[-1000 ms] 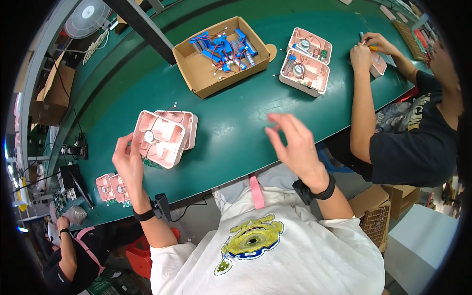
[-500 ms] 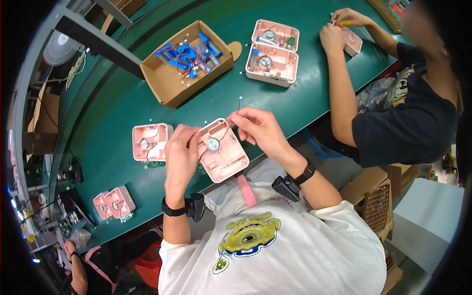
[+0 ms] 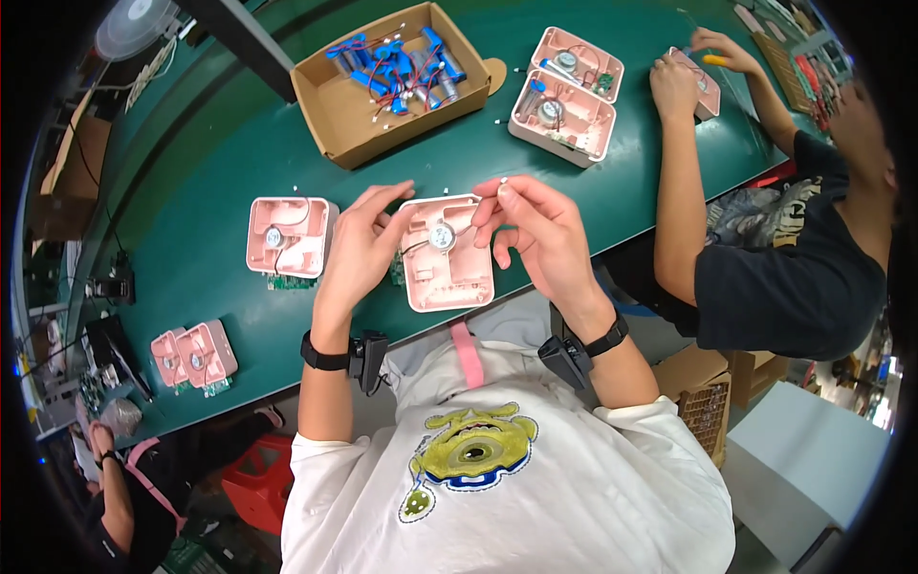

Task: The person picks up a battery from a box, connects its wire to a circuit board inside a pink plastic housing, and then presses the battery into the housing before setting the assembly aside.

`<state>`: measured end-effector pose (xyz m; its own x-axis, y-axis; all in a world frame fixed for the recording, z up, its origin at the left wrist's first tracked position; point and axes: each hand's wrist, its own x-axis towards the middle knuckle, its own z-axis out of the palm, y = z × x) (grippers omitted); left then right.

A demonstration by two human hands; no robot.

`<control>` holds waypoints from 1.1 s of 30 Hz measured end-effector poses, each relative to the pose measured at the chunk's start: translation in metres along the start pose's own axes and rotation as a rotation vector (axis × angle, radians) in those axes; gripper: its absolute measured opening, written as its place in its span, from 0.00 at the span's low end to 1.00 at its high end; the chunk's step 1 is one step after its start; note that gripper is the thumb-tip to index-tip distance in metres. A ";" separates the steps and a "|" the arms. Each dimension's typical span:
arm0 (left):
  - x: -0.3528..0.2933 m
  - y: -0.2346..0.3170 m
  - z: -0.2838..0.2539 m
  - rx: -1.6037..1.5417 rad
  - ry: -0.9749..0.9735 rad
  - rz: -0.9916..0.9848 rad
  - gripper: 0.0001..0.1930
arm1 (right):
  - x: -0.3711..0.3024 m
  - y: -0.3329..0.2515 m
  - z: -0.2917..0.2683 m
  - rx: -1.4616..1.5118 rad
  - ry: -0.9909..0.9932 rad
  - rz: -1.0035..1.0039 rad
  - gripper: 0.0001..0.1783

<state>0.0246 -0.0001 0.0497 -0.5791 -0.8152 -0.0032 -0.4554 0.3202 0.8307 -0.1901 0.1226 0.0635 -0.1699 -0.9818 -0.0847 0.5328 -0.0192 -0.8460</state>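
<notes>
1 red stool, 1 fan

The housing is pale pink, the tabletop green, the carton brown, the cylinders mostly blue.

Bright, fairly even light mid-frame; left hand, right hand and pink case read reasonably sharp. Soft sheen on the counter. White shirt very bright, lower left dim. Small bright spots near left rim. Fisheye: black corners, bent edges, fan soft at upper left.
</notes>
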 end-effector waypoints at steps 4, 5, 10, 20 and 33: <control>-0.045 -0.011 -0.002 -0.153 0.168 -0.119 0.17 | 0.000 -0.007 0.009 -0.029 -0.037 0.073 0.14; -0.058 -0.014 0.002 -0.235 0.217 -0.170 0.18 | -0.001 -0.010 0.010 -0.059 -0.060 0.112 0.13; -0.070 -0.027 0.012 -0.561 0.171 -0.228 0.18 | 0.002 -0.004 0.030 -0.337 -0.095 0.181 0.07; -0.062 -0.023 0.020 -0.510 0.179 -0.096 0.14 | 0.005 0.031 0.045 -1.239 -0.103 -0.366 0.03; -0.065 -0.003 0.028 -0.268 0.282 0.017 0.12 | 0.005 0.043 0.042 -1.234 -0.081 -0.402 0.02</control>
<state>0.0443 0.0659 0.0320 -0.3598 -0.9233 0.1341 -0.2326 0.2280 0.9455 -0.1332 0.1091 0.0492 -0.0648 -0.9574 0.2815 -0.6605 -0.1703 -0.7313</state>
